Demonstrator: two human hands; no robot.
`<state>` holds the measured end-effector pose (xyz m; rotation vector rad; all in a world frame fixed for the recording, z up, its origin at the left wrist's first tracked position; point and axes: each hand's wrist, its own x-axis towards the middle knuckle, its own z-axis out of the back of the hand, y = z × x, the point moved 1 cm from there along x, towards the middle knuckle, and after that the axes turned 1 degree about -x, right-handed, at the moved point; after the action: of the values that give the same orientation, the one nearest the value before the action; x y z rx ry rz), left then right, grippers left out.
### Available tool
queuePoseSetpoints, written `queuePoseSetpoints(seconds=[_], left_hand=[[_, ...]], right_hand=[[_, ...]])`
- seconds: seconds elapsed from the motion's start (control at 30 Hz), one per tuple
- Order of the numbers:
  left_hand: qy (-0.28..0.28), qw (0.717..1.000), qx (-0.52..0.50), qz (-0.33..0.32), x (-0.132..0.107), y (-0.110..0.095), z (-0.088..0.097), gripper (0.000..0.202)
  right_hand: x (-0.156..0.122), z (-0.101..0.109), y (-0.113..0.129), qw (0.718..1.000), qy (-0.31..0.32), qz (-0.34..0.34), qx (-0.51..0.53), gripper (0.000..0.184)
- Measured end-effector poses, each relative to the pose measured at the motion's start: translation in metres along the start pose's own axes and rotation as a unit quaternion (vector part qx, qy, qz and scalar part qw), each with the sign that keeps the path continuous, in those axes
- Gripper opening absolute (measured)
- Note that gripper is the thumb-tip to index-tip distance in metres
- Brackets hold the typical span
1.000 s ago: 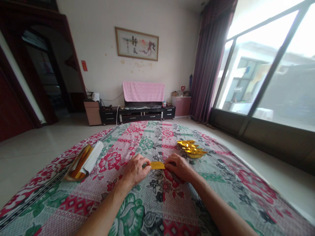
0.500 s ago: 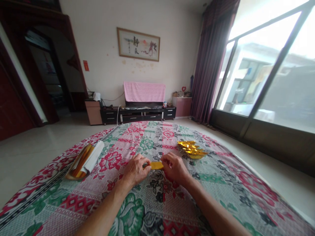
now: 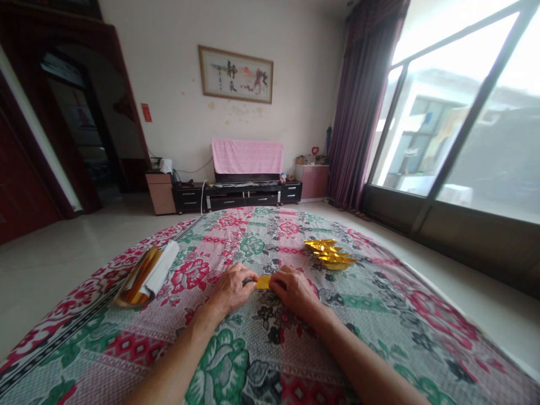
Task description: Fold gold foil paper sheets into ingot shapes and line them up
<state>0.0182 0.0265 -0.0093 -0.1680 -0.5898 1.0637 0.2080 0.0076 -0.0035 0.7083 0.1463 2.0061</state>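
Note:
A small strip of folded gold paper [image 3: 263, 282] lies between my two hands, low over the middle of the table. My left hand [image 3: 233, 286] pinches its left end between thumb and fingers. At the other end, the fingers of my right hand [image 3: 292, 287] are closed over the paper and cover part of it. Several shiny folded gold paper pieces [image 3: 331, 255] sit in a stack to the right, beyond my right hand and apart from it.
On the left of the flowered tablecloth [image 3: 253, 225] rests an opened packet [image 3: 145, 275] of gold and white paper sheets. Past the table's far edge stands a low black TV cabinet [image 3: 244, 197] with a pink cloth [image 3: 248, 156] above it. Large windows line the right side.
My right hand has shifted slightly left, so less of the gold paper shows between the hands. My left hand has barely moved. The stack and the packet stay put.

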Motion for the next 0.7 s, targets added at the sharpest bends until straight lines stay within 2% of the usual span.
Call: queuePoseSetpoints(seconds=[0.57, 0.7], left_hand=[[0.085, 0.995, -0.028, -0.033, -0.003, 0.007, 0.012, 0.033], [0.081, 0.996, -0.032, -0.037, -0.002, 0.013, 0.009, 0.036]], right_hand=[[0.0, -0.001, -0.002, 1.0, -0.003, 0.008, 0.005, 0.017], [0.0, -0.002, -0.003, 1.0, -0.003, 0.007, 0.004, 0.017]])
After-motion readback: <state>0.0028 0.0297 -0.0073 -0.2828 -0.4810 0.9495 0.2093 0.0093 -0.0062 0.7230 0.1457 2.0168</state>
